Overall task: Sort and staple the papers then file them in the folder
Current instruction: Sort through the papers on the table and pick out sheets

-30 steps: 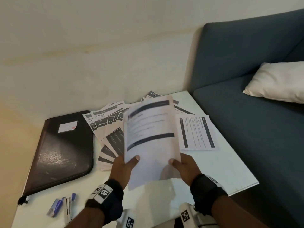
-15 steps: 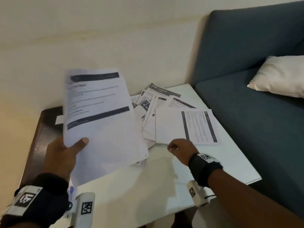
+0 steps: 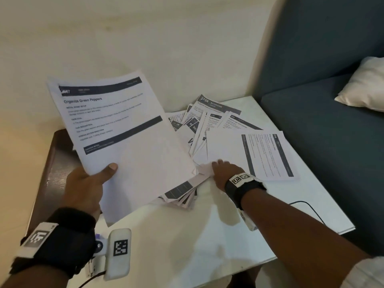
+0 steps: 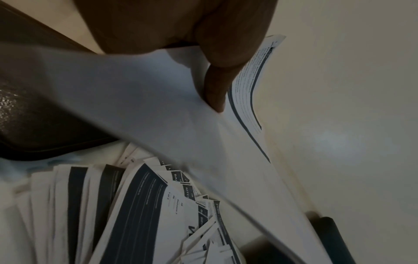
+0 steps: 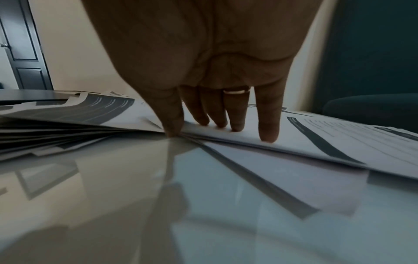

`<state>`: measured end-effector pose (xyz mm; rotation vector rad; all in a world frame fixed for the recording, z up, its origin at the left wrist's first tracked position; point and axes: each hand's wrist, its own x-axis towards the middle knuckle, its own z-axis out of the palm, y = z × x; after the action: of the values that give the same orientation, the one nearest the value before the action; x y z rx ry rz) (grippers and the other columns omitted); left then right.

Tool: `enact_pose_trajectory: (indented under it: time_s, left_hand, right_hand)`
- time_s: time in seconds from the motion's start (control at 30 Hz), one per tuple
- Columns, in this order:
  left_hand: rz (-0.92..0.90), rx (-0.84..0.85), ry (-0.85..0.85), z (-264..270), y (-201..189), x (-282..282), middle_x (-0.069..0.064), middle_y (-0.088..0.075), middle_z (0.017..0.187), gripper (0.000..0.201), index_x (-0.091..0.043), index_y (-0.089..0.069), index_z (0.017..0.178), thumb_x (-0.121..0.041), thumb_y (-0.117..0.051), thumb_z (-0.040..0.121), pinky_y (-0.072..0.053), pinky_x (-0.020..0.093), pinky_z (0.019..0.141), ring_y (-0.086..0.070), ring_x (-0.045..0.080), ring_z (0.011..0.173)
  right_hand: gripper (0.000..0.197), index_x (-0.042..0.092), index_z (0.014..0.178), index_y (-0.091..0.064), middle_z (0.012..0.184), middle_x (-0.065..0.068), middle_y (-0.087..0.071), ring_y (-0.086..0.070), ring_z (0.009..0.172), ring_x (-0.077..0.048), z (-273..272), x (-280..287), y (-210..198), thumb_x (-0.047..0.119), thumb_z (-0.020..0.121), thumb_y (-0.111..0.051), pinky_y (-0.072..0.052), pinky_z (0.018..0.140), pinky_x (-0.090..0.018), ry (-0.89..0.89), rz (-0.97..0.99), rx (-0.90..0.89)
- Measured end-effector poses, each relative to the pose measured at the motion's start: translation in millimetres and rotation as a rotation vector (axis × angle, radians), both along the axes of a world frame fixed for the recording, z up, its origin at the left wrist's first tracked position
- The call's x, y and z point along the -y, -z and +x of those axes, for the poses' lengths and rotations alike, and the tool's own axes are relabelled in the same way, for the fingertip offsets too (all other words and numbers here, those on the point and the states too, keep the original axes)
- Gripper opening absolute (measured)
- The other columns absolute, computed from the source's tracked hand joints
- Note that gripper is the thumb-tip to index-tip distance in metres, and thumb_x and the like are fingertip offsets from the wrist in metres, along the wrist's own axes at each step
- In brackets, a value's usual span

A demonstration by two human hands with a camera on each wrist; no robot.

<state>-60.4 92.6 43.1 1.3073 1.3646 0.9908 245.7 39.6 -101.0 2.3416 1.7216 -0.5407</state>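
Right fingers: the right hand (image 3: 225,170) lies flat, fingers (image 5: 268,123) straight and slightly spread, tips pressing the near edge of a sideways sheet (image 3: 249,152); the thumb touches the table (image 3: 207,235) at the paper's edge.
Left fingers: the left hand (image 3: 87,183) pinches a sheaf of pages (image 3: 124,129) at its lower corner, thumb (image 4: 217,85) on top and the other fingers hidden beneath (the top page reads "Organize Green Peppers").
Sheaf: held up off the table, tilted over the left side, its far end sagging toward the heap.
Loose papers: a fanned pile (image 3: 199,125) sprawls across the table's middle, sheets overlapping at odd angles, some poking out under the raised sheaf.
Folder: a dark folder (image 3: 56,163) lies shut at the table's left edge, mostly covered by the sheaf.
Stage: sorting appears under way; no stapler is in view.
Risk, slip: a one-corner pinch could let lower pages slide out and rejoin the heap, undoing the sort.
Risk, drag: flat fingertips on glossy paper may pull several sheets at once, or push the pile toward the sofa (image 3: 332,142) side edge.
Risk, crease: the drooping sheaf may bend at the pinch.
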Motion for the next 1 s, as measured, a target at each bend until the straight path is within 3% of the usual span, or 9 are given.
enact_pose_trajectory:
  time_s: [0.1, 0.43, 0.5, 0.57, 0.7, 0.8, 0.87, 0.93, 1.0]
  left_hand:
    - [-0.04, -0.037, -0.011, 0, 4, 0, 0.0, -0.059, 0.113, 0.024, -0.019, -0.058, 0.118, -0.016, -0.062, 0.095, -0.039, 0.042, 0.091, -0.052, 0.026, 0.103]
    - [-0.054, -0.112, -0.01, 3, 4, -4, 0.003, -0.06, 0.104, 0.015, -0.022, -0.056, 0.107, -0.019, -0.063, 0.094, -0.043, 0.046, 0.087, -0.055, 0.027, 0.094]
    - [-0.043, -0.128, -0.008, 5, 2, -3, 0.005, -0.057, 0.109, 0.018, -0.019, -0.054, 0.111, -0.018, -0.062, 0.095, -0.041, 0.044, 0.087, -0.053, 0.029, 0.099]
    - [-0.045, -0.125, -0.008, 7, 0, -1, 0.006, -0.056, 0.11, 0.02, -0.016, -0.054, 0.114, -0.017, -0.061, 0.095, -0.041, 0.043, 0.087, -0.052, 0.029, 0.1]
    - [-0.042, -0.136, -0.001, 9, -2, 4, 0.005, -0.057, 0.113, 0.026, -0.009, -0.056, 0.12, -0.015, -0.062, 0.095, -0.04, 0.041, 0.089, -0.051, 0.028, 0.101]
    - [-0.035, -0.154, -0.005, 10, -6, 5, 0.003, -0.055, 0.114, 0.027, -0.01, -0.055, 0.121, -0.015, -0.061, 0.095, -0.038, 0.038, 0.092, -0.05, 0.025, 0.104]
    - [-0.04, -0.163, -0.016, 12, -6, 6, 0.002, -0.055, 0.115, 0.03, -0.009, -0.055, 0.125, -0.015, -0.061, 0.096, -0.037, 0.036, 0.093, -0.049, 0.023, 0.104]
    - [-0.045, -0.159, -0.028, 14, -7, 7, 0.001, -0.054, 0.116, 0.033, -0.007, -0.055, 0.127, -0.014, -0.061, 0.095, -0.037, 0.034, 0.092, -0.048, 0.022, 0.104]
    - [-0.039, -0.18, -0.025, 15, -6, 6, 0.003, -0.057, 0.119, 0.033, -0.005, -0.056, 0.127, -0.014, -0.061, 0.095, -0.036, 0.033, 0.092, -0.048, 0.021, 0.103]
  right_hand:
    - [0.028, 0.013, 0.119, -0.056, 0.117, -0.011, -0.06, -0.061, 0.107, -0.032, 0, 0, -9, 0.02, 0.093, -0.049, -0.05, 0.087, -0.04, 0.008, 0.028, 0.013]
    - [0.027, 0.019, 0.116, -0.056, 0.106, -0.01, -0.065, -0.063, 0.094, -0.032, 5, 23, -44, 0.014, 0.091, -0.046, -0.049, 0.075, -0.032, 0.038, 0.129, -0.065]
    - [0.028, 0.024, 0.117, -0.058, 0.11, -0.006, -0.066, -0.064, 0.1, -0.03, 0, 45, -45, 0.016, 0.094, -0.043, -0.047, 0.086, -0.033, -0.08, 0.139, -0.088]
    - [0.03, 0.028, 0.121, -0.057, 0.124, 0.0, -0.062, -0.059, 0.114, -0.026, -7, 72, -44, 0.021, 0.097, -0.041, -0.033, 0.109, -0.042, -0.255, 0.07, -0.073]
    - [0.029, 0.024, 0.125, -0.059, 0.155, 0.009, -0.036, -0.023, 0.147, -0.013, -14, 135, -49, 0.026, 0.101, -0.042, -0.002, 0.121, -0.047, -0.461, -0.158, -0.135]
    - [0.028, 0.021, 0.119, -0.064, 0.158, 0.01, -0.03, -0.016, 0.15, -0.014, -11, 163, -53, 0.031, 0.099, -0.048, -0.009, 0.12, -0.047, -0.509, -0.293, -0.211]
    - [0.043, 0.02, 0.114, -0.068, 0.158, 0.01, -0.03, -0.017, 0.15, -0.014, -7, 174, -52, 0.055, 0.095, -0.049, -0.012, 0.12, -0.048, -0.495, -0.387, -0.251]
    - [0.08, 0.021, 0.109, -0.069, 0.156, 0.01, -0.035, -0.027, 0.146, -0.016, -2, 177, -49, 0.082, 0.078, -0.029, -0.022, 0.117, -0.046, -0.462, -0.445, -0.247]
    - [0.092, 0.023, 0.106, -0.069, 0.145, 0.008, -0.051, -0.047, 0.132, -0.019, 2, 176, -45, 0.087, 0.069, -0.014, -0.037, 0.108, -0.04, -0.36, -0.365, -0.262]
